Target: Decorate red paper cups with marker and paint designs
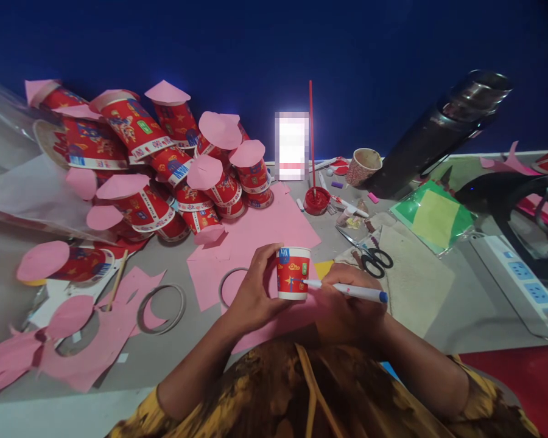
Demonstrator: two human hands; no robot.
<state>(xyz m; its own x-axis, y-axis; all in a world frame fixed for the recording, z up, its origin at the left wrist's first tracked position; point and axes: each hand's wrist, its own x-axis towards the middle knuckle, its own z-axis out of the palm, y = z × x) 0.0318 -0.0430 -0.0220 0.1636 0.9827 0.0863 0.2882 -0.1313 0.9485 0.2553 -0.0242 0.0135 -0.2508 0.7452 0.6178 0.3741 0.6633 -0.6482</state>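
My left hand [259,292] is wrapped round the left side of a red printed paper cup [293,274], holding it upright in front of me. In my right hand [352,304] is a white marker [356,292] with a blue end pointing right. Its tip touches the cup's right side, where thin blue lines show near a yellow star. Pink paper [265,234] lies on the table beneath and behind the cup. Part of a grey ring [226,286] shows just left of my left hand.
Several red cups with pink paper tops [139,134] are piled at the back left. Scissors [374,260], a red pot [317,201] with a stick, a black bottle [429,134] and a power strip [520,280] stand or lie to the right. Cut pink paper [86,359] lies left.
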